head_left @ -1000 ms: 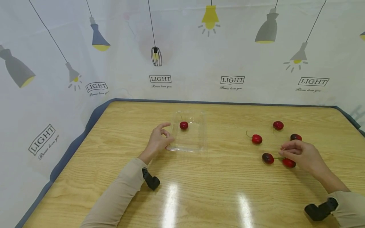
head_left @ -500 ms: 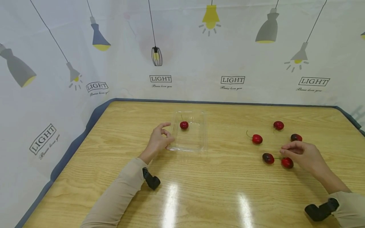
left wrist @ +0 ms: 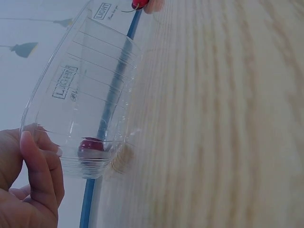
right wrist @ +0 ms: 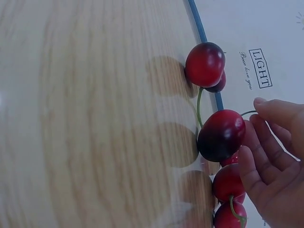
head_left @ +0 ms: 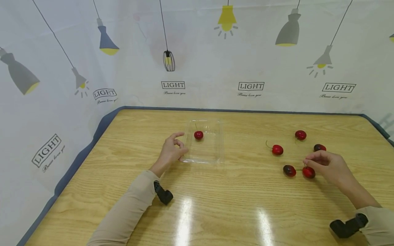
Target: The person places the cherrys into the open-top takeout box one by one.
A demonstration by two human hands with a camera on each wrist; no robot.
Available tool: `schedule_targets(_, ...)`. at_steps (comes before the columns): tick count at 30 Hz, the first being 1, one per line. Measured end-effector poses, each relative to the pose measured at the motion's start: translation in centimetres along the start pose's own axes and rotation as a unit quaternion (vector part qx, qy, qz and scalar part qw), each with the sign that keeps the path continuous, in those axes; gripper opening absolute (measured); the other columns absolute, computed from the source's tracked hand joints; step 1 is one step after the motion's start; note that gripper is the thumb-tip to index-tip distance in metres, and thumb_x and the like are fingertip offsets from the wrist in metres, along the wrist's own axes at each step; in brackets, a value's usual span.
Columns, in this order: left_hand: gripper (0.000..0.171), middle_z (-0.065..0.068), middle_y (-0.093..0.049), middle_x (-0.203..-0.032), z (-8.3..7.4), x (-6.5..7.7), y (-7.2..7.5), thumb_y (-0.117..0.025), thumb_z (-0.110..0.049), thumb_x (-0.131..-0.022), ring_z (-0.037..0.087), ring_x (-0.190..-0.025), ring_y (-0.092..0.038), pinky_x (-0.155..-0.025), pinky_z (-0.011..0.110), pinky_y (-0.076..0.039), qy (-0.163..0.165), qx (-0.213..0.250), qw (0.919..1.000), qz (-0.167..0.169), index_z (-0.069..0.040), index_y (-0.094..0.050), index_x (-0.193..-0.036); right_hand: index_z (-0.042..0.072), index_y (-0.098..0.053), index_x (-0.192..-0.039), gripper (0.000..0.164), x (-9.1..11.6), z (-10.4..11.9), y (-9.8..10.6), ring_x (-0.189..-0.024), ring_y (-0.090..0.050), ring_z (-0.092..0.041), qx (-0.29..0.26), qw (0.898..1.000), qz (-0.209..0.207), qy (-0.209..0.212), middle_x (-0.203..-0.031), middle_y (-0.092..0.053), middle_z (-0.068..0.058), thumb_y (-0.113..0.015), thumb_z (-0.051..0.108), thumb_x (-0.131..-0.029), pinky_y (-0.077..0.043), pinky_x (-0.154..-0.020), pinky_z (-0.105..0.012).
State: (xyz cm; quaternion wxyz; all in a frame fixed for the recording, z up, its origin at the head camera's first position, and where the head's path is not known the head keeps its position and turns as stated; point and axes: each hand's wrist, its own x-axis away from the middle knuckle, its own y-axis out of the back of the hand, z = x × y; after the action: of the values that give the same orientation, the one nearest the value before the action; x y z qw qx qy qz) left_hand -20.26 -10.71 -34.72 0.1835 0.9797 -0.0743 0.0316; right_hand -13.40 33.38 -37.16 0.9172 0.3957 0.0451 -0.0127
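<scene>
A clear plastic container (head_left: 201, 161) stands on the table at centre left, one red cherry (head_left: 198, 135) with a stem inside it. My left hand (head_left: 171, 149) pinches the container's near left rim between thumb and fingers, as the left wrist view shows. On the right side, my right hand (head_left: 331, 167) pinches the thin stem (right wrist: 249, 112) of a dark red cherry (head_left: 308, 172), which hangs or rests just by the fingertips; whether it touches the table I cannot tell. Close to its left lies another dark cherry (head_left: 289, 171), its stem pointing towards the held one.
Three more cherries lie further back: one with a curled stem (head_left: 277, 150), one at the rear (head_left: 300, 135), and a dark one (head_left: 319, 148) just behind my right hand. A white printed cloth (head_left: 209, 68) rises behind the wooden table (head_left: 234, 205).
The cherry by my right hand has shifted a little to the left and turned, showing more of itself. My right hand has moved only slightly. The left hand and container stay put.
</scene>
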Motion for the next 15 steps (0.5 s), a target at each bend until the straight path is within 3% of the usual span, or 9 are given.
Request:
schedule_targets(6,0.06,0.004,-0.049,-0.066,2.0,-1.3,-0.2,-0.057,0.006,-0.074,0.01,-0.037,-0.041,-0.04,0.025,-0.042,-0.001,0.0,0.9999,-0.011,-0.006,-0.039,-0.13,-0.002,-0.059,-0.096,0.029,0.0,0.1,0.1,-0.067,-0.051,0.004,0.002,1.0,-0.005,0.0,-0.08,-0.06,0.01,-0.058,0.025,-0.085,-0.042,-0.057,-0.012)
schedule_targets(11,0.059,0.005,-0.049,-0.065,2.3,-1.2,-0.3,-0.056,0.007,-0.071,0.01,-0.037,-0.041,-0.039,0.025,-0.041,-0.025,-0.001,0.9995,-0.022,-0.003,-0.041,-0.127,-0.001,-0.059,-0.096,0.027,0.0,0.1,0.2,-0.067,-0.052,0.003,-0.006,1.0,-0.007,0.003,-0.079,-0.059,0.014,-0.059,0.023,-0.085,-0.043,-0.057,-0.013)
schedule_targets(15,0.059,0.005,-0.048,-0.065,2.3,-1.2,-0.3,-0.056,0.006,-0.072,0.01,-0.037,-0.041,-0.039,0.025,-0.042,-0.024,0.004,0.9994,-0.023,-0.004,-0.041,-0.127,-0.001,-0.059,-0.096,0.028,0.0,0.2,0.3,-0.067,-0.052,0.002,-0.014,1.0,-0.011,-0.014,-0.078,-0.058,0.015,-0.059,0.024,-0.084,-0.042,-0.056,-0.014)
